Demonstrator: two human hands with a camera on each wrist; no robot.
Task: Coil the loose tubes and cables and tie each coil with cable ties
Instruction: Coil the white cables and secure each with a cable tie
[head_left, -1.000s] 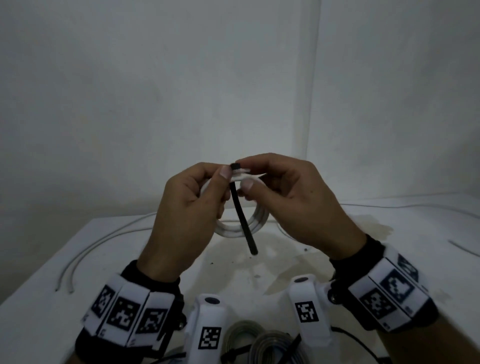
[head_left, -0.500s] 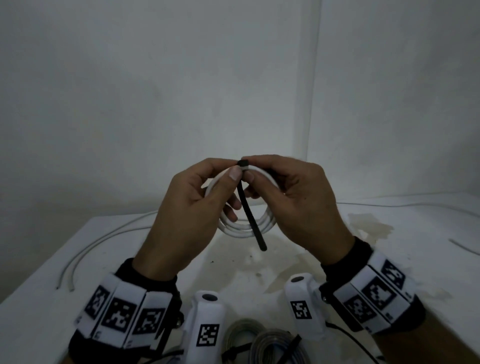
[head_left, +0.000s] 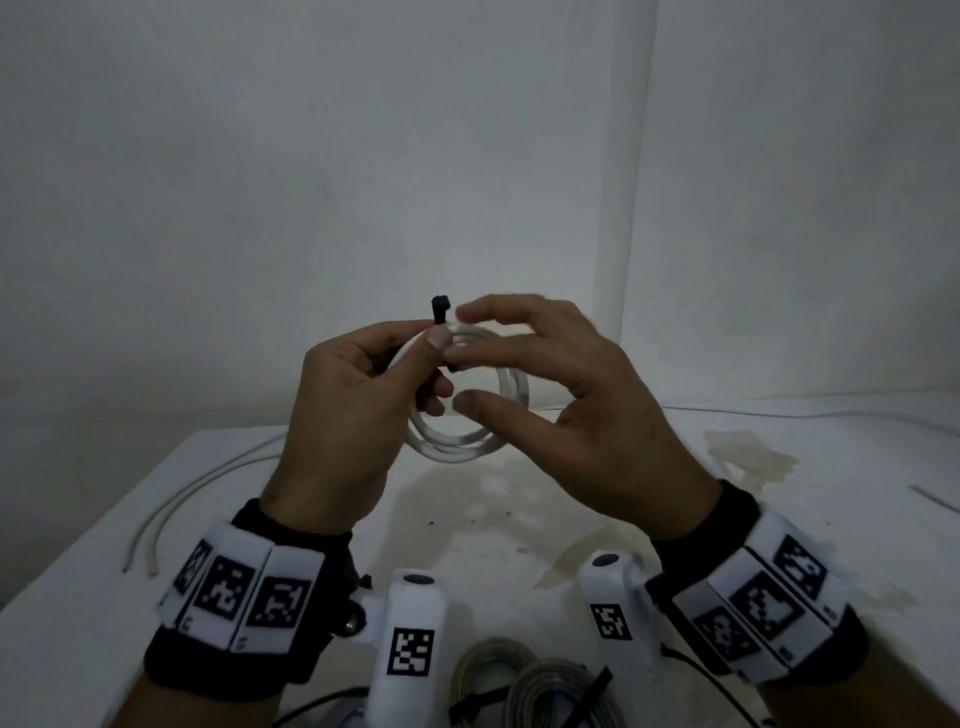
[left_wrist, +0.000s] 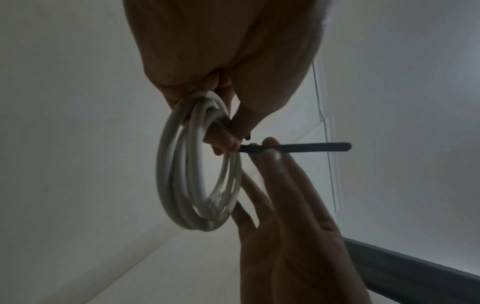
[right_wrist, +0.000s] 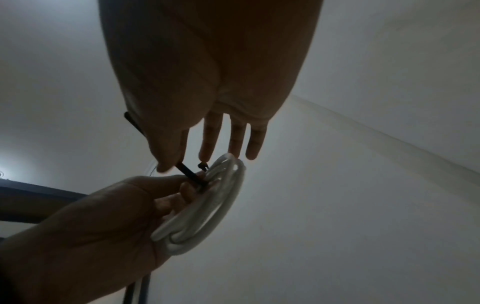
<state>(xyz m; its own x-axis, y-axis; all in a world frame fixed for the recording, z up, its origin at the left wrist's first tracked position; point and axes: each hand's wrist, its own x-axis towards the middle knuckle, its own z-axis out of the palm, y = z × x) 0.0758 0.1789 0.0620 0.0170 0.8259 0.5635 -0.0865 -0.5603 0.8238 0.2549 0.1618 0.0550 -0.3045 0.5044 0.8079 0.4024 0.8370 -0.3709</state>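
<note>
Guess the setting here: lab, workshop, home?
Likely a bare data-collection workspace: a plain white table in a corner of blank white walls, with only loose tubes and tied coils on it.

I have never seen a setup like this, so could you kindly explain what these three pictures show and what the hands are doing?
No machine: a person wears one camera on the head and one on each wrist. The head view looks down at a white table; each wrist view looks along its own hand. The left hand grips a white coil of tube and pinches a black cable tie against it. The right hand has its fingers spread, touching the tie. On the table lie loose tubes at the left and grey coils, already tied, nearest the person.
</note>
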